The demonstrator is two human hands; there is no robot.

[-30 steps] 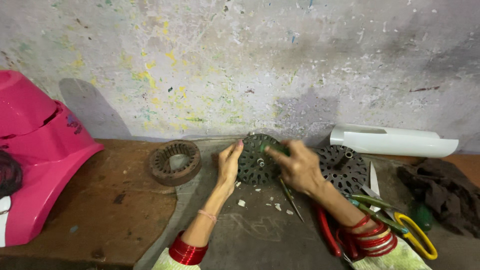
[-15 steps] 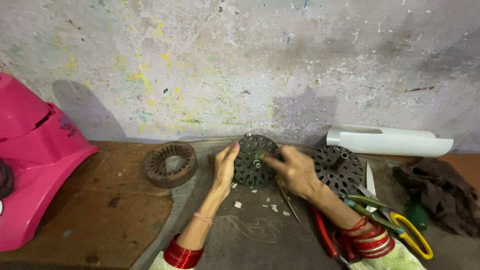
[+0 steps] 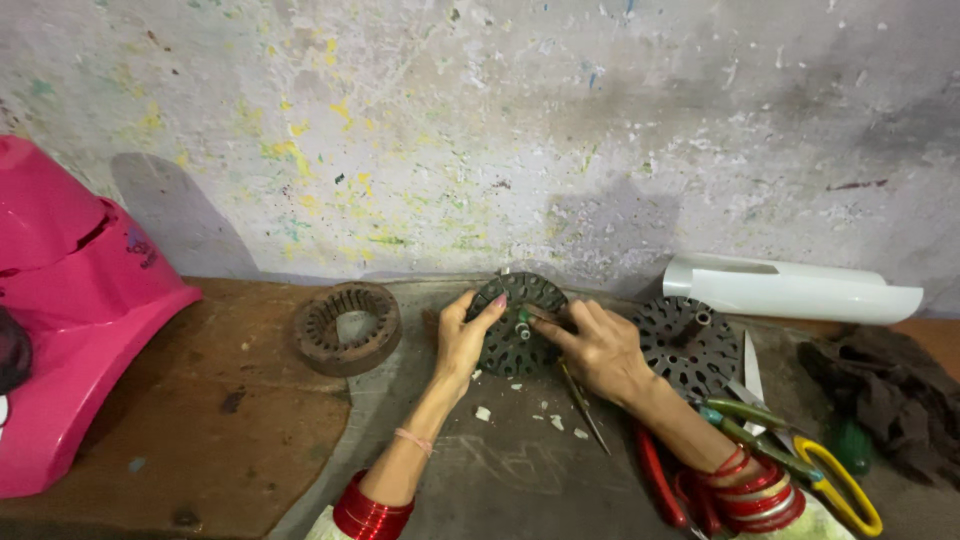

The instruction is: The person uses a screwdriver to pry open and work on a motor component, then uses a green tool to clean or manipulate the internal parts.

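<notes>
A dark round slotted metal core [image 3: 516, 322] stands tilted on edge on the grey work surface [image 3: 500, 480], near the wall. My left hand [image 3: 462, 335] grips its left rim, fingers curled over the face. My right hand [image 3: 595, 345] holds its right side, with the fingertips at the small green-tipped hub in the centre. A thin metal rod [image 3: 583, 405] lies on the surface just under my right hand. Small white scraps [image 3: 520, 415] are scattered below the core.
A rusty ring-shaped core [image 3: 346, 326] lies to the left on the brown board. A second dark slotted disc [image 3: 686, 343] lies to the right. Beyond it are a white curved pipe piece [image 3: 790, 290], a dark rag [image 3: 885, 395], yellow-handled scissors [image 3: 835, 480] and red-handled pliers [image 3: 660, 480]. A pink plastic shell [image 3: 70, 320] fills the left edge.
The view has shifted slightly, so everything sits a little further right in the frame. Both hands stay on the dark core; my right fingers have closed in on its centre hub.
</notes>
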